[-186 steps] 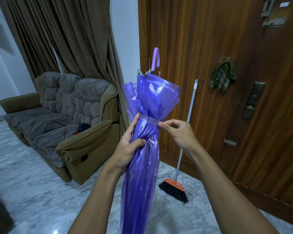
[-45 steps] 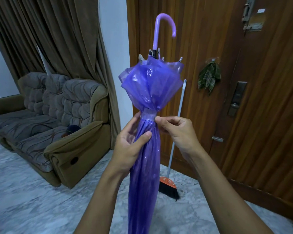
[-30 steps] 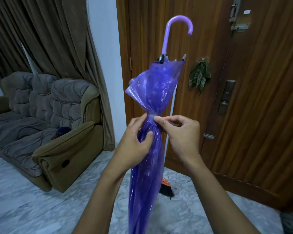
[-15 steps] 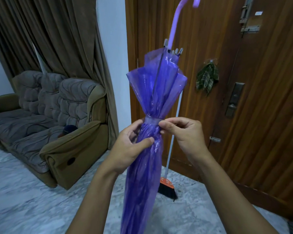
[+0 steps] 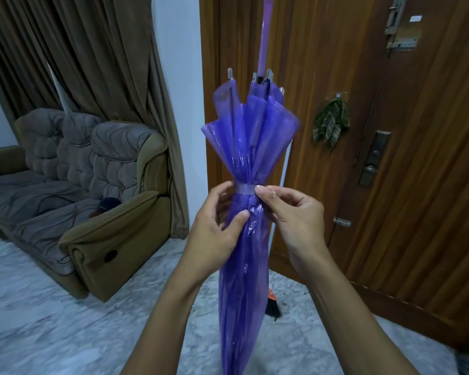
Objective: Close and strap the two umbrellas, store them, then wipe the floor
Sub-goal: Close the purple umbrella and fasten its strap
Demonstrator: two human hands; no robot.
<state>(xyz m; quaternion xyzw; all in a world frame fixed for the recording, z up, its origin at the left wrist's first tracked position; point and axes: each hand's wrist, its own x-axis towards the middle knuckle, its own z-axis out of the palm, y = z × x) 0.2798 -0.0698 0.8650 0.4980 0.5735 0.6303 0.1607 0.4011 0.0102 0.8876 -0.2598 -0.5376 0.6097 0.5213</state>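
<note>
A closed purple see-through umbrella stands upright in front of me, handle end up, its lilac handle running out of the top of the view. A pale strap circles the folded canopy at its waist. My left hand wraps around the canopy just under the strap. My right hand pinches the strap's end at the right side with thumb and forefinger. Only one umbrella is in view.
A brown wooden door with a lock plate is straight ahead; a green cloth hangs on it. A broom leans behind the umbrella. A sofa and brown curtains stand left, on marble floor.
The umbrella has risen and straightened, its hooked handle now leaving the top of the view. Both hands stay at the strap; the canopy above it has fanned out.
</note>
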